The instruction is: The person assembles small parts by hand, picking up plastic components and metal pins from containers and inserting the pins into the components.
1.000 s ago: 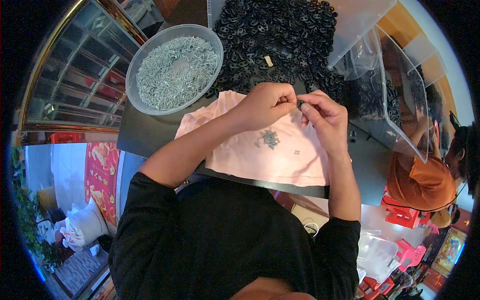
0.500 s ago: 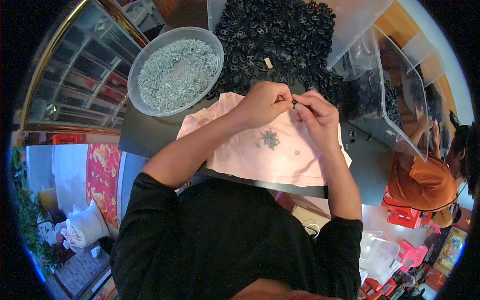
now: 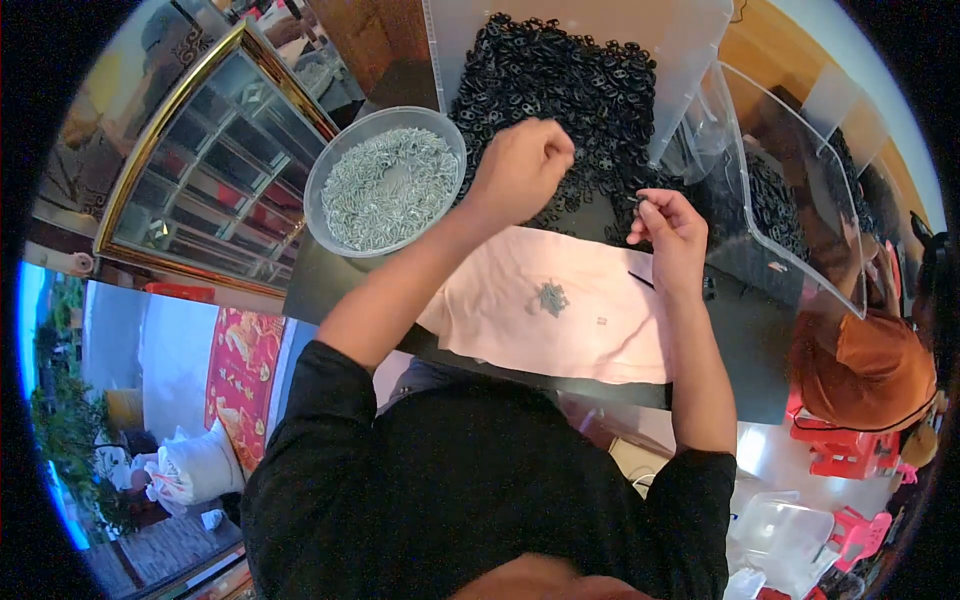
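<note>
My left hand (image 3: 520, 168) is over the near part of a pile of small black plastic pieces (image 3: 550, 75), its fingers curled together. What they hold, if anything, is hidden. To its right, my right hand (image 3: 676, 235) pinches a small black plastic piece (image 3: 638, 200) between thumb and fingers, above the far right edge of a pink cloth (image 3: 490, 320). On the cloth lie a little heap of grey metal pieces (image 3: 552, 297) and a tiny square patch or piece (image 3: 602, 321). A round clear bowl (image 3: 312, 195) of silvery metal pieces (image 3: 375, 195) stands left of my left hand.
The pile spills from a clear plastic bin (image 3: 690, 60) onto the dark table (image 3: 730, 350). Another clear bin (image 3: 750, 215) with black pieces stands right. Beyond it a person in an orange top (image 3: 865, 365) sits. A gold-framed glass panel (image 3: 200, 160) is at left.
My hands were together over the cloth and have moved apart. The left went up and left over the black pile; the right moved right, keeping a black piece. The whole view has shifted slightly.
</note>
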### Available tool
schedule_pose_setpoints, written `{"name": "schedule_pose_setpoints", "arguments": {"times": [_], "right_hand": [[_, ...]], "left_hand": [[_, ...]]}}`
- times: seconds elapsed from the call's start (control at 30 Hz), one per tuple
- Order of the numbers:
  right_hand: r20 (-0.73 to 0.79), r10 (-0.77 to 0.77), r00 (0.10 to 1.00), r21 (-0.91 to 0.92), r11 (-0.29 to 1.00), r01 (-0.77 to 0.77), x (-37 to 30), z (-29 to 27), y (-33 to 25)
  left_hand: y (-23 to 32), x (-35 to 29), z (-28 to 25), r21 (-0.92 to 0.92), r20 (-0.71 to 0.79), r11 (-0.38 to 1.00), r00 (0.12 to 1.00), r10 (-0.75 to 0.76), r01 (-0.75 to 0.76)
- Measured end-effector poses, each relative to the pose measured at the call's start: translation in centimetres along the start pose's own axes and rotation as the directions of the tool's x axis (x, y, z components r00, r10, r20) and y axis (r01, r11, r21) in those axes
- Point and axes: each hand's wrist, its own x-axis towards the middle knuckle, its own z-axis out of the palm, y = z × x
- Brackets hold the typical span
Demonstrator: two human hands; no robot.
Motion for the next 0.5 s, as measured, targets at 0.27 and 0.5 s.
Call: {"name": "schedule_pose_setpoints", "arguments": {"times": [0.27, 0.5], "right_hand": [[0.004, 0.015, 1.000, 0.045, 0.999, -0.016, 0.4, 0.2, 0.7], [-0.027, 0.020, 0.999, 0.028, 0.999, -0.019, 0.2, 0.0, 0.2]], "left_hand": [[-2.8, 5.7, 4.6, 0.671, 0.041, 0.740, 0.996, -0.081, 0.033], [-4.4, 6.8, 6.4, 0.721, 0.110, 0.692, 0.984, -0.143, 0.020]]}}
